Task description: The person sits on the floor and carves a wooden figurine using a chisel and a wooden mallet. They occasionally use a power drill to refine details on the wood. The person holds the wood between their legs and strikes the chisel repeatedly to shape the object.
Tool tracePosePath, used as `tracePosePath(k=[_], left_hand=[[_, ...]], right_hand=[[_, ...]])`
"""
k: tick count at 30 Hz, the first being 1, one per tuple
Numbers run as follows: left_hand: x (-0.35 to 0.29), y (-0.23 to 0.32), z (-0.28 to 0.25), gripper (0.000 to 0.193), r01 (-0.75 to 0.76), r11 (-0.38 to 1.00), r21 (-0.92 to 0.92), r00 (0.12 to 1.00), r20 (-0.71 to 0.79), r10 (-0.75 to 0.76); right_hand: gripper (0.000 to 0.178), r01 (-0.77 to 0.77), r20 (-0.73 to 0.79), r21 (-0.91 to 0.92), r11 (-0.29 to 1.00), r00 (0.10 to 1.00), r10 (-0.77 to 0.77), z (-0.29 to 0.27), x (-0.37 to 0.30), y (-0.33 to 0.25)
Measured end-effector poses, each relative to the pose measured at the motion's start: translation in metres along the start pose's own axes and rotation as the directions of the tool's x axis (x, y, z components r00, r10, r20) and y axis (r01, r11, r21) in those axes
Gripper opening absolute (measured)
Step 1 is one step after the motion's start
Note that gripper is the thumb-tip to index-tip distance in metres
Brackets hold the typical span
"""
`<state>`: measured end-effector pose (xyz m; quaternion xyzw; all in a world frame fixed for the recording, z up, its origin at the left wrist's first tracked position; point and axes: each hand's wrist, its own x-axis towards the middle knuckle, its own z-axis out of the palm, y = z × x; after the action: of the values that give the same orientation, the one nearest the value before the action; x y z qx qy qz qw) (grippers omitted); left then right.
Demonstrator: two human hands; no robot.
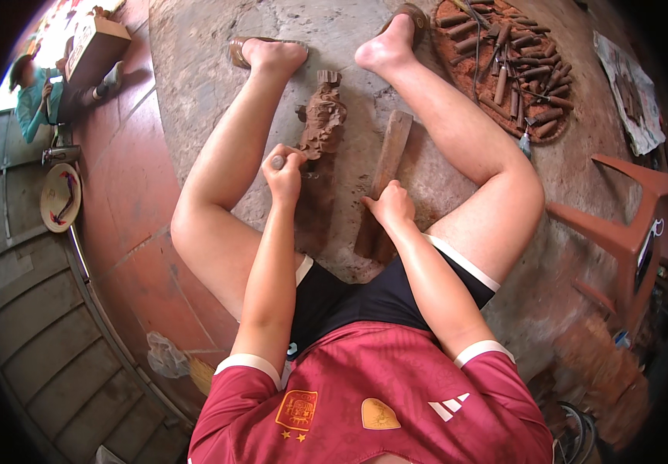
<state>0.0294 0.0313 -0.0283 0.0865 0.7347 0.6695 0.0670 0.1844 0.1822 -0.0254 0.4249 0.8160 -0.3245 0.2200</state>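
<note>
A rough, partly carved block of brown wood (pixel 323 124) lies between my feet, its ridged end pointing away from me. My left hand (pixel 282 176) is closed in a fist around a chisel (pixel 277 162), whose round handle end shows above the fingers. That fist is at the near left end of the carving, and the chisel's working tip cannot be made out clearly. To the right, my right hand (pixel 394 205) is wrapped round a flat wooden mallet (pixel 393 151). The mallet's broad end points away from me, apart from the carving.
A round tray of reddish wood dust (pixel 458 73) holds several cylindrical-handled tools (pixel 516 66) at the far right. Beyond it lie a paper sheet (pixel 643 116) and a brown plastic chair (pixel 620 224). Another person (pixel 40 100) sits at the far left near a conical hat (pixel 61 197).
</note>
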Motion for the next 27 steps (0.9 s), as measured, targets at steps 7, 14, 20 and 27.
tracePosePath(k=[7,14,20,27], left_hand=[[0.002,0.001,0.007,0.009,-0.026,0.984,0.175,0.971,0.237,-0.017],[0.001,-0.006,0.013,0.028,-0.028,0.998,0.06,0.973,0.23,0.014],[0.001,-0.009,0.015,0.039,-0.04,0.996,0.085,0.978,0.208,0.022],[0.001,-0.013,0.014,0.039,-0.015,1.0,-0.007,0.982,0.187,0.017]], right_hand=[[0.065,-0.023,-0.048,0.039,0.999,0.999,0.025,0.004,0.004,0.008],[0.074,-0.089,-0.024,0.25,0.964,0.995,0.098,-0.01,0.002,-0.001],[0.064,-0.109,0.005,0.335,0.936,0.994,0.114,0.011,0.021,0.016],[0.021,-0.128,0.174,0.779,0.614,0.985,-0.016,0.022,0.027,0.03]])
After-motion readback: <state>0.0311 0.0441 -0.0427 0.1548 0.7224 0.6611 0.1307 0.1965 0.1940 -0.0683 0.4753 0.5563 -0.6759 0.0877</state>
